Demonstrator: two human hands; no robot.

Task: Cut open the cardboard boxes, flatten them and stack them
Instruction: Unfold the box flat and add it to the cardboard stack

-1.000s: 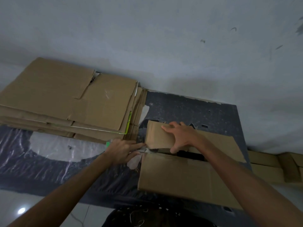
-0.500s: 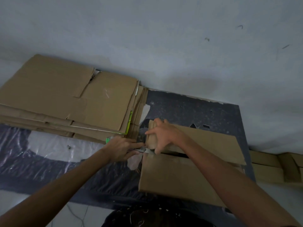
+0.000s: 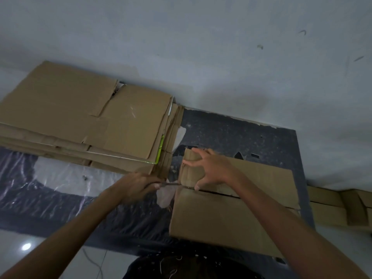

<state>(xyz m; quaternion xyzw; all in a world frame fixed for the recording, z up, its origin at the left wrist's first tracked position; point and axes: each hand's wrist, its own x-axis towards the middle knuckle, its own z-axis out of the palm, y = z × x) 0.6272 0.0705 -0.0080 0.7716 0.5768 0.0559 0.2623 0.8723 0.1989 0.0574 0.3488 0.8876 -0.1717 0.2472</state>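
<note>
Cardboard box was partly slit, not flattened yet; blade gripped by left hand, flap pinned by splayed right hand.

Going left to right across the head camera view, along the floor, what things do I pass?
From the left: stack of flattened cardboard → left hand → cutter → cardboard box → cardboard pieces by the wall.

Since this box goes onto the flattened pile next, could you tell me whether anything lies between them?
Nothing visible does: only a narrow strip of dark mat separates the box from the stack on its left. The left hand holds a blade at its seam.
</note>
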